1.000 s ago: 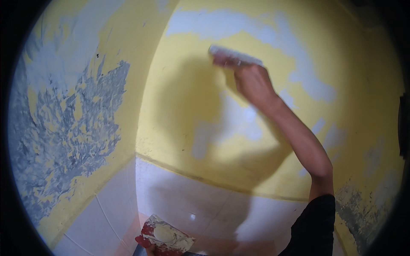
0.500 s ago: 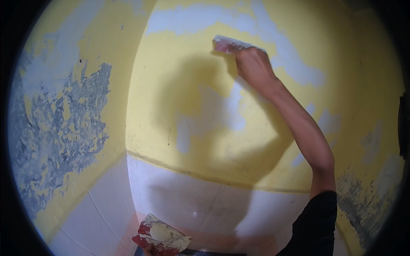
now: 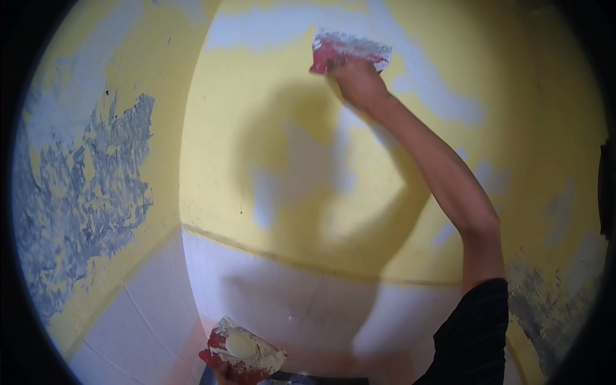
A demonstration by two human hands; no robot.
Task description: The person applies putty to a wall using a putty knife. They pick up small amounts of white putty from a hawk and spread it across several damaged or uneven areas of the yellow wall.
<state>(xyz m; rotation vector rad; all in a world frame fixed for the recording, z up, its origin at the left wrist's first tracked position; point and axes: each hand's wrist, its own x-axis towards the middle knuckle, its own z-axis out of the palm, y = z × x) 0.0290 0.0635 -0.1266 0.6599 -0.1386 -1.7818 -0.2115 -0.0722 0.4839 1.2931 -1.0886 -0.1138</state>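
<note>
High against the yellow wall (image 3: 212, 147), my right hand (image 3: 361, 86) is closed round a wide red putty knife (image 3: 350, 48). Greyish-white putty is smeared along the knife's blade, near a white patch (image 3: 263, 29) on the wall. I cannot tell whether the blade touches the wall. At the lower edge, only a little of my left hand (image 3: 222, 375) shows, gripping a second red putty knife (image 3: 253, 364) from below. A rounded lump of cream putty (image 3: 241, 344) sits on this one, with smears around it. Most of the left hand's fingers are hidden.
The left wall bears a large rough grey patch (image 3: 83, 192); another dark, scuffed patch (image 3: 539, 314) is at the lower right. Below a ledge line, the wall turns to white panels (image 3: 256, 295). My shadow falls across the middle wall.
My right hand has moved up and slightly left, and its putty knife has tilted so that more of the blade's face shows. The left hand stays nearly still. The view has shifted slightly.
</note>
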